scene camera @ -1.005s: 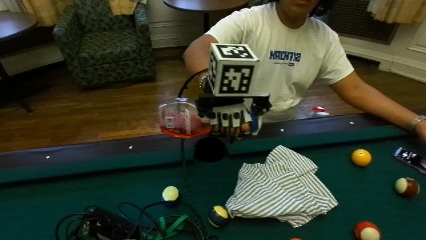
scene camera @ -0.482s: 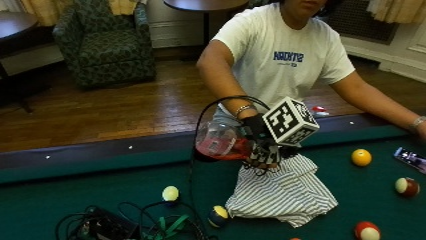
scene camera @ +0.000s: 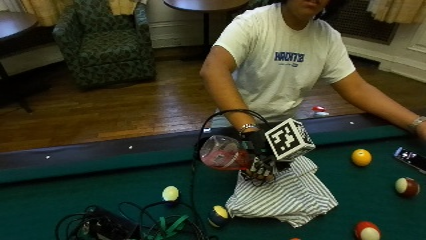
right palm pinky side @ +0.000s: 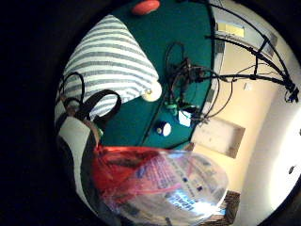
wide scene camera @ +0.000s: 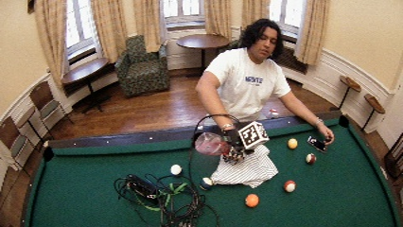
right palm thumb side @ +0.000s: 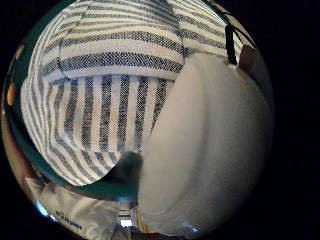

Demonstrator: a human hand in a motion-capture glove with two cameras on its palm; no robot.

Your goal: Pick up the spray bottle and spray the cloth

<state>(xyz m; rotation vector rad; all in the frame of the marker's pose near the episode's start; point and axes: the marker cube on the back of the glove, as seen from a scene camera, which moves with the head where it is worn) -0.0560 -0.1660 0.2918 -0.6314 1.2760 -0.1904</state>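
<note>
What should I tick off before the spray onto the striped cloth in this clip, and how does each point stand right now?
1. Bottle in hand: ok. The gloved right hand grips the spray bottle, clear with red liquid.
2. Bottle off the table: ok. It hangs above the green felt beside the cloth.
3. Hand over the target: ok. The striped cloth lies right under the hand and fills the thumb side palm view.
4. Nozzle aimed at the cloth: cannot tell. The nozzle is hidden.
5. Finger on the trigger: cannot tell. The glove covers it.
6. Spray zone free: ok. The yellow ball and the phone lie apart from the cloth.
</note>
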